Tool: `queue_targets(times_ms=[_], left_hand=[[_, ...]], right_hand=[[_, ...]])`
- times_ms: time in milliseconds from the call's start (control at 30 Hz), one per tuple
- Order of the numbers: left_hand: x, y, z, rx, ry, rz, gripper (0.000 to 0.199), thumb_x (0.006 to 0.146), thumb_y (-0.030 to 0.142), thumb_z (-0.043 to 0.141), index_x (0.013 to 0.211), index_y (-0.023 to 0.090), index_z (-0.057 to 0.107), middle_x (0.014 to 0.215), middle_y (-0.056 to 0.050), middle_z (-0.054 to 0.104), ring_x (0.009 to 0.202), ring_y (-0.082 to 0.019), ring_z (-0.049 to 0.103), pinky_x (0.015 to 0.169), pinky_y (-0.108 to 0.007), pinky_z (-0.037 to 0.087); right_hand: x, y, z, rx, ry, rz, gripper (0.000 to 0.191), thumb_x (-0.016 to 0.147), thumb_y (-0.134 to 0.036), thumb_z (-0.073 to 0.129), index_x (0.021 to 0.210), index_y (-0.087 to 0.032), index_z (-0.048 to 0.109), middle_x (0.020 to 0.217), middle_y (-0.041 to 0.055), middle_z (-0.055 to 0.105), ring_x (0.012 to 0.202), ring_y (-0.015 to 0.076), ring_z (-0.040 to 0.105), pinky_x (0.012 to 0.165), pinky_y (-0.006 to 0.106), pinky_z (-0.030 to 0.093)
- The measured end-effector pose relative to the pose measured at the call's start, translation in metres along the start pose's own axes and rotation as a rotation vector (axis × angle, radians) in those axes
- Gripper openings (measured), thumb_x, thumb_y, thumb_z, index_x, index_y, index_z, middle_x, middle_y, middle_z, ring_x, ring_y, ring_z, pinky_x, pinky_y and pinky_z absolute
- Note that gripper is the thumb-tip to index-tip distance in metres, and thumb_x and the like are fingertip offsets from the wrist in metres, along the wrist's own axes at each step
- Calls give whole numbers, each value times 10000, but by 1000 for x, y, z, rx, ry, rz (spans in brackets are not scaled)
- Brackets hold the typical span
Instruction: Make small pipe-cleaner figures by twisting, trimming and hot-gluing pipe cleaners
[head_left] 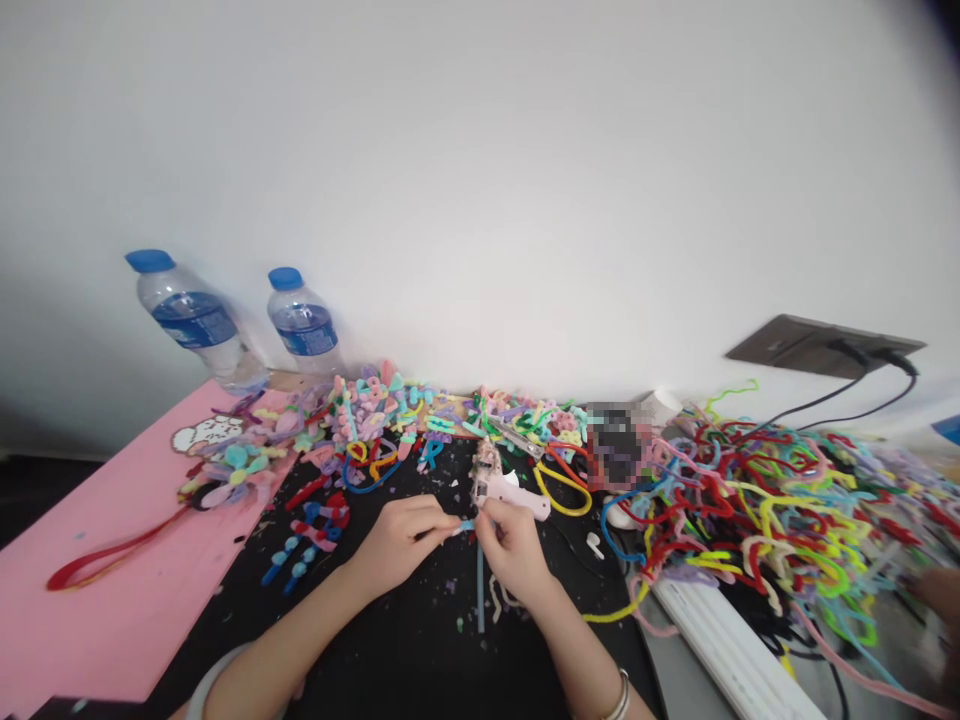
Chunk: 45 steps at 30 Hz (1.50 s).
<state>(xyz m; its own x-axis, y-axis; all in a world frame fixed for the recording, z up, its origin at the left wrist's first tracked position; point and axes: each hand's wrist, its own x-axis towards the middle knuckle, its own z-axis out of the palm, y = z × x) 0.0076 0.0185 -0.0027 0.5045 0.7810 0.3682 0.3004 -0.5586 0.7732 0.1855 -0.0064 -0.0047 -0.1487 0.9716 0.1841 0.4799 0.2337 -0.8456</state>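
A small light-blue fuzzy piece point(466, 525), apparently pipe cleaner, is pinched between the fingertips of both my hands, above the black tabletop. My left hand point(403, 542) grips its left end with thumb and forefinger. At the other end, my right hand point(514, 548) closes on it with bent fingers, partly hiding it. Just behind my right hand lies a pale pink glue gun point(517, 495) with a crusted nozzle, and a translucent glue stick point(481, 590) extends below it toward me. To the left lie blue and red twisted pipe-cleaner pieces point(300, 545).
Two water bottles point(304, 325) stand by the wall. Pink board point(120, 540) covers the left side, with a red strap point(112, 555) on it. Small fuzzy shapes point(375, 400) line the back. Tangled pipe cleaners point(780, 500) and a white power strip point(731, 650) lie right; a partial hand point(937, 600) shows there.
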Motion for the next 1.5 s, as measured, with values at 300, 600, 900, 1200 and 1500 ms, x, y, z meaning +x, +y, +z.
queue_targets(times_ms=[300,600,900,1200,1500], left_hand=[[1,-1,3,-30,69,-49,124,802,142,587,761,152,704,665,-28,651,613,-122,601,596,-210,454],[6,-8,0,-203,75,-212,94,747,163,631,799,148,707,795,-61,705,714,-169,642,649,-243,481],[10,-6,8,-482,-164,-425,165,772,262,584,777,121,671,621,-15,650,570,-138,598,555,-221,466],[2,-13,3,-460,-298,-420,201,778,213,541,611,117,597,540,13,603,441,-87,530,454,-174,379],[0,-15,-3,-273,-238,-361,252,803,319,526,633,134,549,594,16,586,455,-86,506,468,-189,402]], right_hand=[[-2,0,2,-126,91,-65,310,839,-184,417,556,-202,290,505,-63,286,470,96,320,479,246,196],[-3,7,8,-173,154,-88,308,875,-207,370,576,-208,300,520,-57,322,481,104,363,478,235,242],[-3,13,21,-273,216,-153,273,860,-188,389,587,-197,369,517,-46,386,471,101,399,470,223,268],[-8,16,31,-404,249,-393,266,879,-211,385,618,-182,426,554,-15,475,516,109,441,509,240,253],[-5,14,30,-579,329,-488,294,894,-218,355,613,-185,432,560,0,505,533,123,450,518,270,213]])
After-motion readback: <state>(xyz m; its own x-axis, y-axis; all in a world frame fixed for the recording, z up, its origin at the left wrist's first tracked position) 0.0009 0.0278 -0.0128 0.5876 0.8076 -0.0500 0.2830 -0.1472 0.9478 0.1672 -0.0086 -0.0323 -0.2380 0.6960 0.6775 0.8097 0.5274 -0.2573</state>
